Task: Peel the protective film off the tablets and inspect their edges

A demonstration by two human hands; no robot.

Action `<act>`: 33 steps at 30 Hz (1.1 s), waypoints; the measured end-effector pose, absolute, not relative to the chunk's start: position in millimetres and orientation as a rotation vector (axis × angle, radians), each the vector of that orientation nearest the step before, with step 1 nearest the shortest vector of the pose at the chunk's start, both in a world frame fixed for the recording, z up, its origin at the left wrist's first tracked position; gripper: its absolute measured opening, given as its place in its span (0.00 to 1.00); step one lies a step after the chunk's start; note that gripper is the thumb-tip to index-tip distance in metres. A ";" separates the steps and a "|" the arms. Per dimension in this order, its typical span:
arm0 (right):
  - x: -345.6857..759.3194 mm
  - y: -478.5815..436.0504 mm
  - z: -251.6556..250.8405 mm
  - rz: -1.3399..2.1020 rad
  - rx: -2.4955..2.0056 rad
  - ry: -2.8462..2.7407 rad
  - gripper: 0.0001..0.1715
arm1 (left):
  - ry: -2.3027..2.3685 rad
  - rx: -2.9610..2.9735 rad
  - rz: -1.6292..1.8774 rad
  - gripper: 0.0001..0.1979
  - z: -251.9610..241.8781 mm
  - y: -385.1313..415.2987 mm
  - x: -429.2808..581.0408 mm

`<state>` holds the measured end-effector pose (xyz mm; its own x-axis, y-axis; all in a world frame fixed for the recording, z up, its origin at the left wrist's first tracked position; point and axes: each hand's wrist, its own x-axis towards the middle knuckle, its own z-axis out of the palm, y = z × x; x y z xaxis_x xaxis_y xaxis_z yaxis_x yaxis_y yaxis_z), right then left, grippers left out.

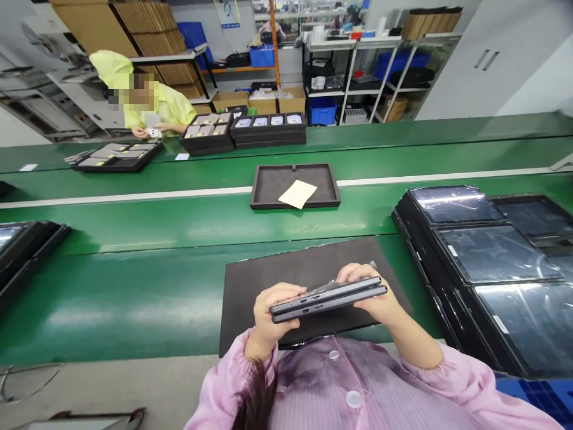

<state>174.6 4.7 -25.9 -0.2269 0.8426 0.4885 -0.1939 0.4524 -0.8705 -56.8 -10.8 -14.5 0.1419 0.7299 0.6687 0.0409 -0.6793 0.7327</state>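
Two thin dark grey tablets (329, 297) are stacked flat, their port edges facing me, over a black mat (295, 272). My left hand (271, 313) grips their left end, fingers curled over the top. My right hand (373, 298) clasps the right end, fingers wrapped round the upper edge. A bit of clear film shows by my right fingers.
Black trays with wrapped tablets (492, 251) stand at the right. An open black tray (294, 186) with a yellowish sheet sits on the green conveyor (134, 221). More trays (244, 128) lie on the far belt, where a person in yellow (147, 101) works. Dark trays (22, 239) sit at left.
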 end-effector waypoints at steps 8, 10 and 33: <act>183.8 -2.4 -26.8 1.108 -0.493 -1.568 0.15 | 0.616 1.963 1.635 0.19 -18.8 -14.3 -53.8; 187.0 -0.5 -30.8 1.125 -0.485 -1.567 0.15 | 0.632 1.955 1.611 0.19 -22.7 -17.3 -53.0; 155.3 9.3 21.3 0.766 -1.644 -2.235 0.24 | 1.300 1.124 1.579 0.21 -41.6 89.2 28.7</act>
